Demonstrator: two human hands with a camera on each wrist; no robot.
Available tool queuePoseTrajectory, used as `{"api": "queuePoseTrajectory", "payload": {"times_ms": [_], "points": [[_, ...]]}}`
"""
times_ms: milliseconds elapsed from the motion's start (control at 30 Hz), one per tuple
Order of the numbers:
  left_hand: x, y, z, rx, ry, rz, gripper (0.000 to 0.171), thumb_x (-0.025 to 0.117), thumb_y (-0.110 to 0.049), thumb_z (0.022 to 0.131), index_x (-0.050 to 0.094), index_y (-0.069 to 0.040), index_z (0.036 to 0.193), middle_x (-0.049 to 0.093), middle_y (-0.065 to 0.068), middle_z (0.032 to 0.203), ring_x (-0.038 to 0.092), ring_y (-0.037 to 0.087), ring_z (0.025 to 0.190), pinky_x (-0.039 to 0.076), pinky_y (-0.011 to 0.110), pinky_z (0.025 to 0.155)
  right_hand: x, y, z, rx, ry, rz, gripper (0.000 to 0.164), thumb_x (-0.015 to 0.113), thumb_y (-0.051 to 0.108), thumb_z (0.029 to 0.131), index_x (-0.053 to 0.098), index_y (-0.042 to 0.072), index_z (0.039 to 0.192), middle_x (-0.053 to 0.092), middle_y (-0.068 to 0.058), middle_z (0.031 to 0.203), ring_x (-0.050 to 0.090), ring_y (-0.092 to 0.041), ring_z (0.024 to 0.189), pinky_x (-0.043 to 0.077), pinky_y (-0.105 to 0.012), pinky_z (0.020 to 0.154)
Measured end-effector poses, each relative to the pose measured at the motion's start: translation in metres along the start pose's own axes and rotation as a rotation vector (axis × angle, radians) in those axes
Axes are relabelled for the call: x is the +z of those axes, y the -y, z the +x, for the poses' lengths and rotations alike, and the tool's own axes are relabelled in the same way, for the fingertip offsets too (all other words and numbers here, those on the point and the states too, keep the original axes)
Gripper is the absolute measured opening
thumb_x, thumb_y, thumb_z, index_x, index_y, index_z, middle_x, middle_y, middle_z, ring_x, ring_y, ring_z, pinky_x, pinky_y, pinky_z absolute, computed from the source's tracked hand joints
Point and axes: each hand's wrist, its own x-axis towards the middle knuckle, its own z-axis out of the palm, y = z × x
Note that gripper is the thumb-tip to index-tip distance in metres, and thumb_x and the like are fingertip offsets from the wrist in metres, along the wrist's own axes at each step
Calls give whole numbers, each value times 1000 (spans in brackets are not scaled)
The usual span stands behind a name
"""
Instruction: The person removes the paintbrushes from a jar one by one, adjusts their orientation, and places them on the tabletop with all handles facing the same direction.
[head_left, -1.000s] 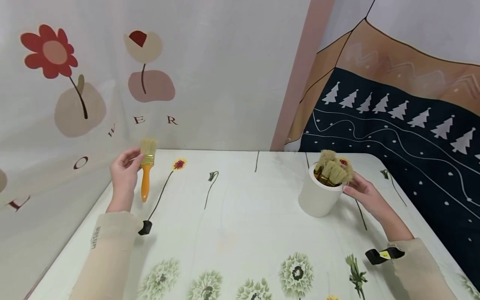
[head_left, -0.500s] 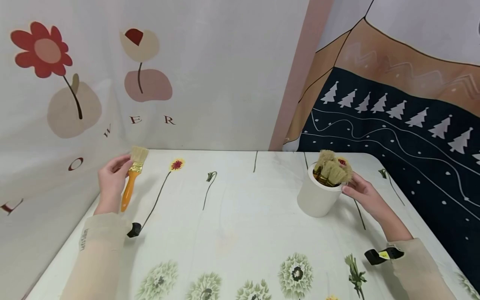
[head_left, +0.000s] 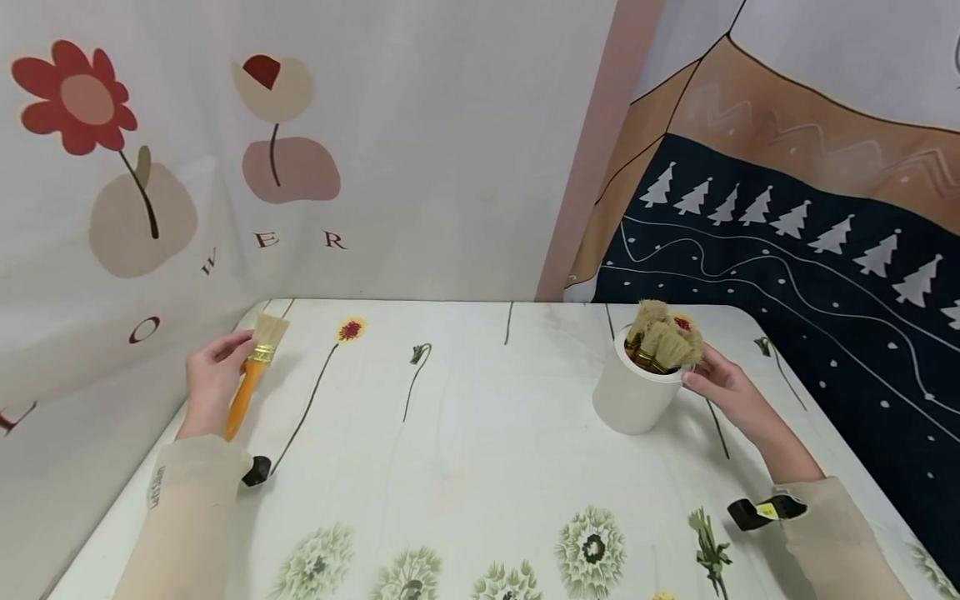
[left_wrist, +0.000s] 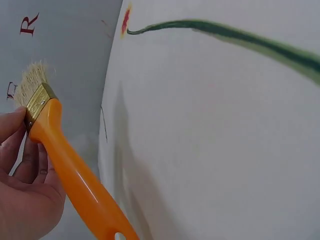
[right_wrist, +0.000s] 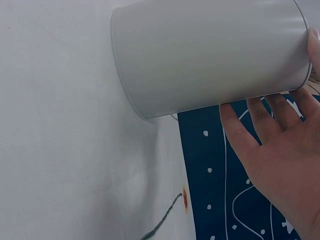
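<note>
In the head view my left hand (head_left: 212, 385) is at the left side of the table, pinching a paintbrush (head_left: 246, 388) at its gold metal band. Pale bristles point up and the orange handle (left_wrist: 82, 175) slants down, clear of the table in the left wrist view. On the right, a white cylindrical container (head_left: 632, 398) stands upright with several paintbrushes (head_left: 663, 340) in it, bristles up. My right hand (head_left: 731, 390) holds this container by its right side near the rim. In the right wrist view, the thumb is at the rim and the fingers (right_wrist: 235, 130) touch the wall.
A white cloth (head_left: 480, 467) printed with flowers covers the table. Behind it hangs a pale flower-print curtain (head_left: 450, 167), and at the right a dark one with white trees (head_left: 787, 258). Black wrist straps (head_left: 257, 472) sit at both sleeves.
My left hand has moved left and slightly down with the paintbrush, which now leans more. The right hand and the white container have stayed in place. The view has shifted slightly.
</note>
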Motion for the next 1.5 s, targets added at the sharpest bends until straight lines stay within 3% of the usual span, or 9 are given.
{"api": "queuePoseTrajectory", "payload": {"times_ms": [433, 567, 700, 800, 933, 1067, 1233, 1500], "points": [[-9, 23, 0, -36, -4, 132, 47, 60, -39, 98, 59, -18, 140, 51, -29, 91, 48, 0, 90, 46, 6, 69, 0, -1, 0, -2, 1, -22, 60, 47, 10, 105, 21, 7, 159, 44, 33, 133, 51, 15, 116, 48, -6, 89], [-11, 28, 2, -63, -12, 221, 50, 57, -41, 99, 57, -16, 142, 61, -13, 114, 50, 5, 104, 43, 6, 71, 0, -2, 0, -3, 1, -25, 60, 47, 10, 105, 21, 6, 159, 45, 33, 132, 51, 15, 115, 48, -6, 89], [-12, 34, 3, -75, -4, 283, 51, 53, -39, 102, 53, -11, 144, 54, 8, 140, 50, 5, 101, 44, 6, 65, 0, -2, 0, -4, 3, -24, 59, 47, 9, 105, 21, 6, 159, 46, 32, 131, 52, 14, 114, 48, -6, 89], [-13, 36, 4, -88, 0, 297, 50, 51, -36, 103, 51, -9, 145, 51, 14, 145, 48, 2, 93, 44, 7, 60, 0, -1, 0, -8, 7, -22, 60, 47, 9, 105, 21, 6, 159, 45, 32, 133, 51, 14, 115, 48, -6, 89], [-14, 35, 4, -110, 10, 302, 50, 49, -34, 104, 48, -9, 147, 46, 16, 151, 50, 5, 97, 43, 8, 60, 0, 1, 0, -8, 13, -20, 60, 47, 9, 105, 20, 7, 159, 42, 32, 135, 50, 15, 117, 48, -7, 90], [-16, 34, 3, -103, 17, 292, 51, 50, -32, 104, 46, -8, 148, 54, 14, 138, 50, -1, 91, 45, 9, 60, 0, 1, 0, -6, 12, -22, 60, 47, 10, 105, 20, 7, 159, 44, 32, 134, 51, 15, 117, 49, -8, 91], [-20, 34, 2, -98, 26, 243, 53, 52, -31, 103, 45, -6, 149, 57, -8, 108, 49, -8, 82, 49, 7, 63, 0, 1, 0, -12, 7, -25, 59, 47, 10, 105, 21, 7, 159, 45, 33, 132, 51, 15, 116, 49, -8, 91], [-26, 34, 0, -114, 50, 168, 57, 54, -30, 102, 39, -6, 152, 54, -15, 102, 53, -7, 85, 53, 6, 69, 0, 0, -1, -12, 12, -14, 60, 47, 10, 105, 21, 8, 159, 44, 33, 132, 51, 15, 117, 49, -8, 91]]}}
